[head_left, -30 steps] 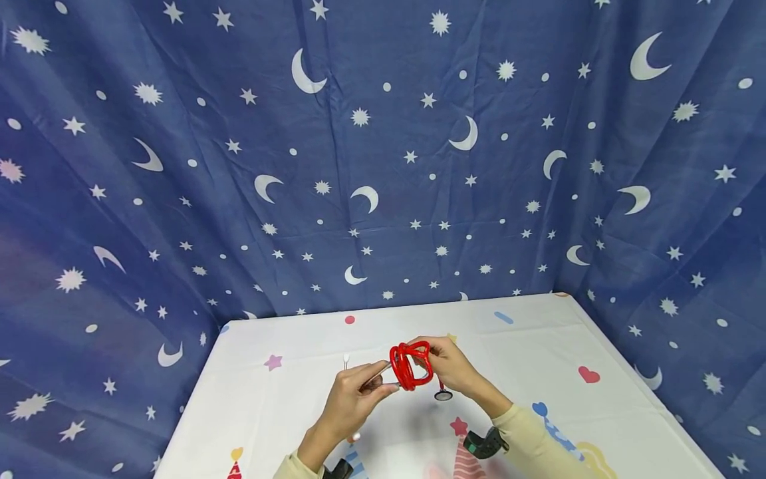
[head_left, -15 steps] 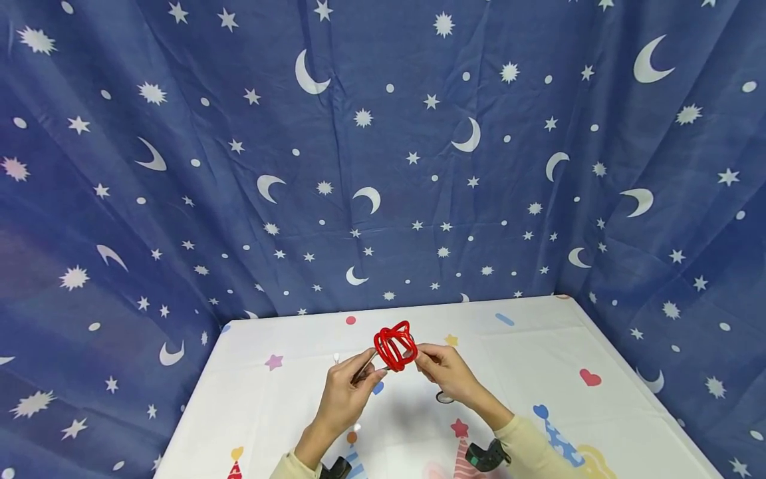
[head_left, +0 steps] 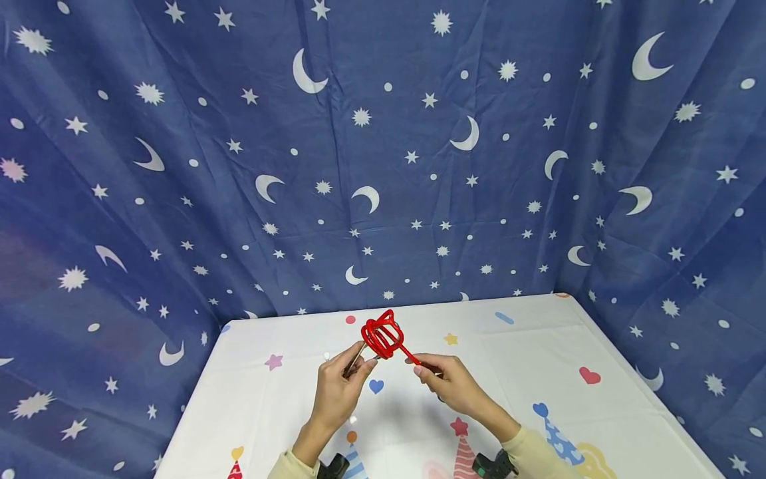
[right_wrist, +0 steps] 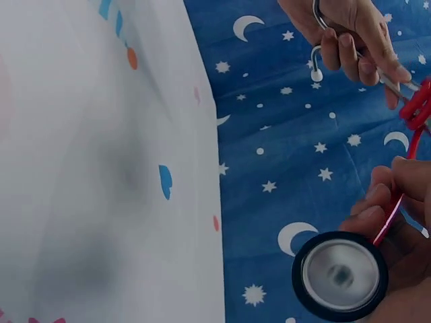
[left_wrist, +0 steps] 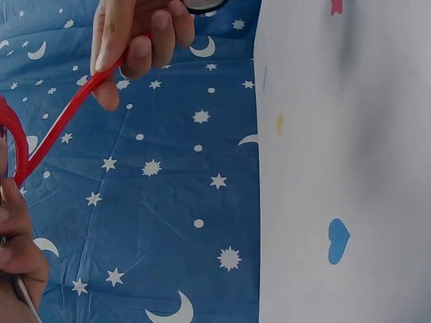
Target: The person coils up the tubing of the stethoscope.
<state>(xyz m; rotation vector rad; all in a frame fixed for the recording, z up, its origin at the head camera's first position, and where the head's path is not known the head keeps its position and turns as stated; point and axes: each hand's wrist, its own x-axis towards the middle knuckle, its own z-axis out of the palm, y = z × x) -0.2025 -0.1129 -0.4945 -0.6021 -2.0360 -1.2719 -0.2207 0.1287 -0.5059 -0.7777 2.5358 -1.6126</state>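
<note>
A stethoscope [head_left: 383, 334] is held up above the table, its red tubing wound into a coil. My left hand [head_left: 338, 386] grips the metal ear tubes just below the coil. An ear tip [right_wrist: 316, 75] pokes out behind that hand in the right wrist view. My right hand [head_left: 451, 382] pinches the free length of red tubing, which runs straight out of the coil; the left wrist view shows this tube [left_wrist: 64, 121] taut between both hands. Beside the right fingers, the round chest piece [right_wrist: 340, 276] hangs with its pale disc showing. Most of it is hidden in the head view.
Under the hands lies a table with a white printed cloth [head_left: 287, 412]. A blue curtain [head_left: 383, 199] with moons and stars surrounds its back and sides. A wrist-worn device [head_left: 493, 464] sits on the right forearm.
Both hands and the coil have shifted left, the coil also upward. The right hand has moved from the coil to the tube's free end, and a straight stretch of tubing now shows between them.
</note>
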